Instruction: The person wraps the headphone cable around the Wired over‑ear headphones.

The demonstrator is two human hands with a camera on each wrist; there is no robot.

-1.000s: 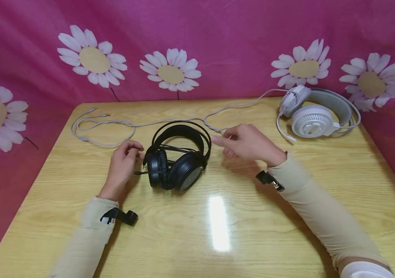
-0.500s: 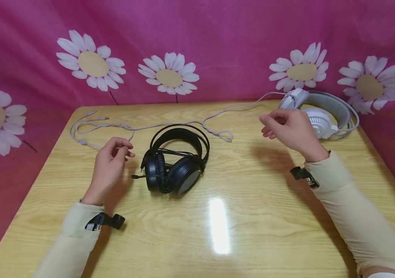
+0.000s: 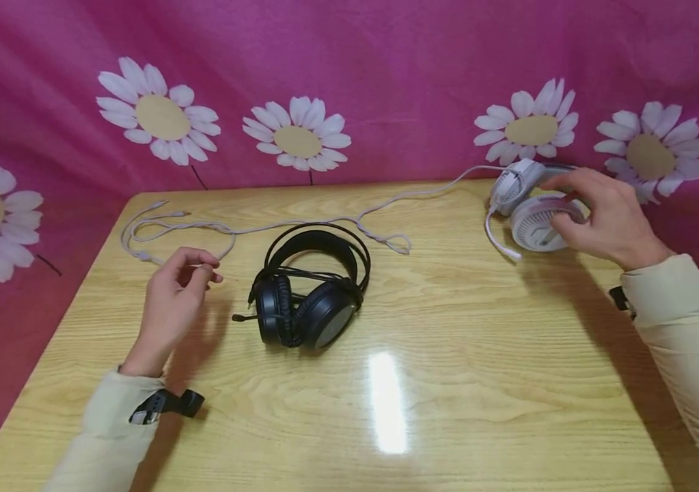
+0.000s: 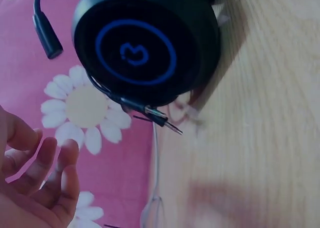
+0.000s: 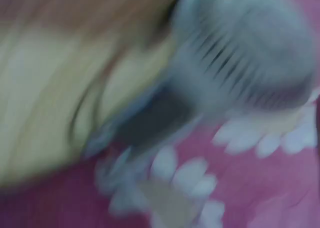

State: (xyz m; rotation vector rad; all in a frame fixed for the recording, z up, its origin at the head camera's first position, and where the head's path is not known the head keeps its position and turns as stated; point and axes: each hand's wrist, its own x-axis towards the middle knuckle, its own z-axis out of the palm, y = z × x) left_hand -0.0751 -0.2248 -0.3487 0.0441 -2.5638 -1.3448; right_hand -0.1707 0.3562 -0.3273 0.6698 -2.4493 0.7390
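A black headset [image 3: 324, 314] lies near the middle of the wooden table, with its microphone boom pointing left. My left hand [image 3: 171, 301] hovers to its left, fingers loosely curled and holding nothing. The left wrist view shows the headset's ear cup [image 4: 135, 53] with a blue ring and logo, two bare plugs [image 4: 162, 119] beneath it, and my fingers apart from it. At the back right is a white headset [image 3: 536, 229]. My right hand [image 3: 610, 219] is over its near ear cup, thumb and fingers spread apart; contact is unclear. The right wrist view is blurred.
The white headset's cable [image 3: 288, 224] runs left along the back of the table [image 3: 478, 383] to a loose coil. A pink cloth [image 3: 398, 102] with daisies hangs behind and at the sides.
My right hand has moved right, from beside the black headset to over the white one. My left hand has drawn back leftward, away from the black headset.
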